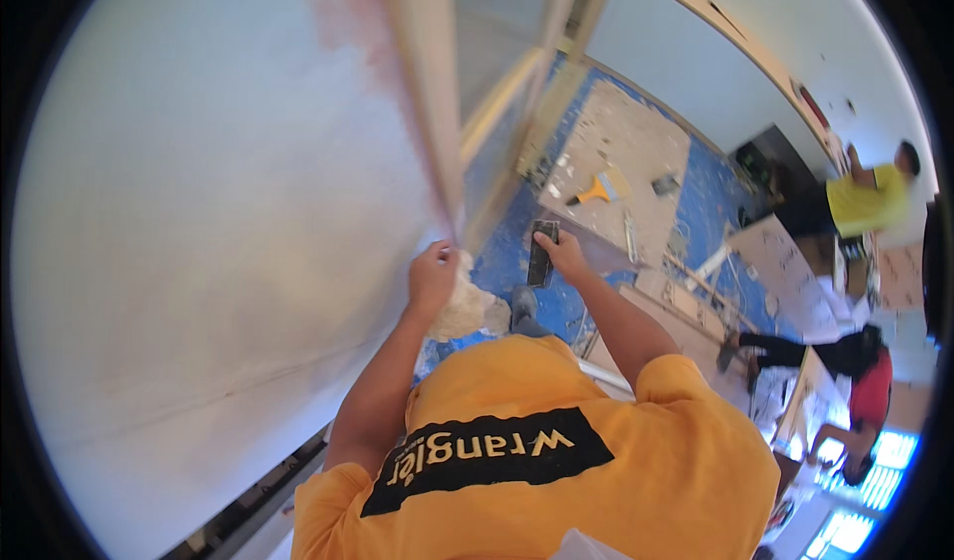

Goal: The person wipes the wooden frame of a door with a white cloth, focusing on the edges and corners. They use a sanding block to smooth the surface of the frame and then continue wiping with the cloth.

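My left hand is closed in a pinch against the edge of the pale wall panel, beside its wooden corner strip. What its fingers hold, if anything, is too small to make out. Just below that hand is a crumpled cream-white bag or cloth; whether the two touch, I cannot tell. In my right hand is a dark, flat rectangular block with pale smears, thumb on its face. It stays a little away from the panel edge, above the blue floor covering.
Ahead, a dusty board bears a yellow-handled brush, a dark block and a narrow strip. Planks and boards lie to the right. Two people work there, one in a yellow shirt, another in red.
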### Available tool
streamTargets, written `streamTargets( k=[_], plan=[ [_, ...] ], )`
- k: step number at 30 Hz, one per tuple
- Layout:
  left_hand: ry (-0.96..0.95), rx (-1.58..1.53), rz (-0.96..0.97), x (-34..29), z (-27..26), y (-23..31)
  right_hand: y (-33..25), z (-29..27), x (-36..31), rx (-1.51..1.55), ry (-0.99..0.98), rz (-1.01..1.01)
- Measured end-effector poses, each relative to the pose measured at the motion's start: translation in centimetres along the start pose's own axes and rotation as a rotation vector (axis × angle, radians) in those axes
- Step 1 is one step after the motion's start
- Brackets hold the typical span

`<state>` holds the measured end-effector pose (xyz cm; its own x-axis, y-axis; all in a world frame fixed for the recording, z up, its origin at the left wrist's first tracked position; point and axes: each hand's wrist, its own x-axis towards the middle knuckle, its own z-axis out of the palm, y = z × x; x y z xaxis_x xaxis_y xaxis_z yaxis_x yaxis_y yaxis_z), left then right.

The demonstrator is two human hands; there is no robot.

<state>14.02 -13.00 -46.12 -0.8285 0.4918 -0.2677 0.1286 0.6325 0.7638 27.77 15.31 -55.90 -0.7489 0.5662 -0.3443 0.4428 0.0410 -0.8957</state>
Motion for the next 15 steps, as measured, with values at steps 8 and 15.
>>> streamTargets(
  k=[8, 15],
  plan=[
    [0.055, 0.187, 0.883, 0.3, 2.0, -0.3, 9.8, -17.0, 9.3, 0.258, 0.556, 0.365],
    [0.132, -0.462, 0.601, -0.9, 4.3, 2.6, 11.5, -24.2, 14.1, 0.01, 0.493, 0.272]
  ],
)
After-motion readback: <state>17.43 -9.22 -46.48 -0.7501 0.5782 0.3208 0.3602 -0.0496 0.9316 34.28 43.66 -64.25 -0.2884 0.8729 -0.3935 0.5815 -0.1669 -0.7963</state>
